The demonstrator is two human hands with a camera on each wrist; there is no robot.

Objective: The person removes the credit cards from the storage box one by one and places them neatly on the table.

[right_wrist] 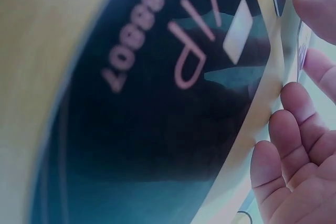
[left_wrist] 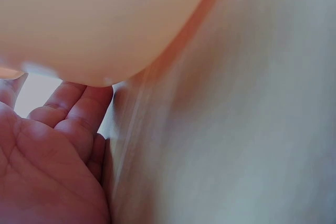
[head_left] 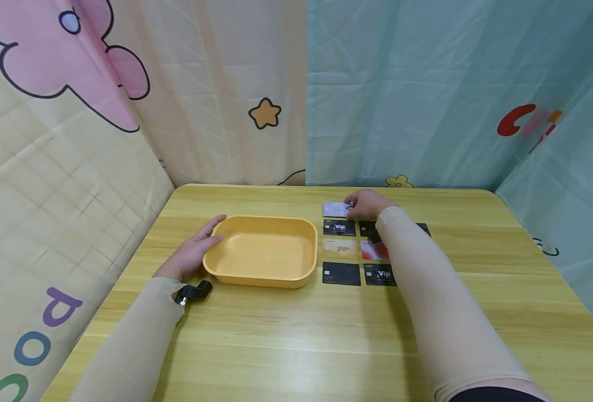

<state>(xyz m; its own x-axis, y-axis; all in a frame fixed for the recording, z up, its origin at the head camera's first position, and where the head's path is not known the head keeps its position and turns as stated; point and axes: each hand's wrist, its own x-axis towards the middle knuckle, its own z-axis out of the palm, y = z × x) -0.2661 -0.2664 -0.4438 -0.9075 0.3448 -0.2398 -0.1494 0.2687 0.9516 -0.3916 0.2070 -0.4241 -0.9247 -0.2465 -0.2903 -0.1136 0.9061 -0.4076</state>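
Note:
My left hand (head_left: pixel 191 254) rests against the left end of a yellow plastic basin (head_left: pixel 263 281), its thumb at the rim. In the left wrist view the fingers (left_wrist: pixel 89 111) stretch out along the basin's outer wall. My right hand (head_left: pixel 369 204) is at the back of the table, pinching the right end of a pale lavender card (head_left: pixel 334 209) between thumb and forefinger. Close in the right wrist view is a black VIP card (right_wrist: pixel 157 124); the other fingers (right_wrist: pixel 286 137) are curled beside it.
Toward me from the lavender card lie rows of cards: a black Vip card (head_left: pixel 339 228), a cream card (head_left: pixel 340 247), a pink-red card (head_left: pixel 372 250), and two more black cards in front. My right forearm (head_left: pixel 432 296) covers part of them. Curtains hang behind the wooden table (head_left: pixel 276 340).

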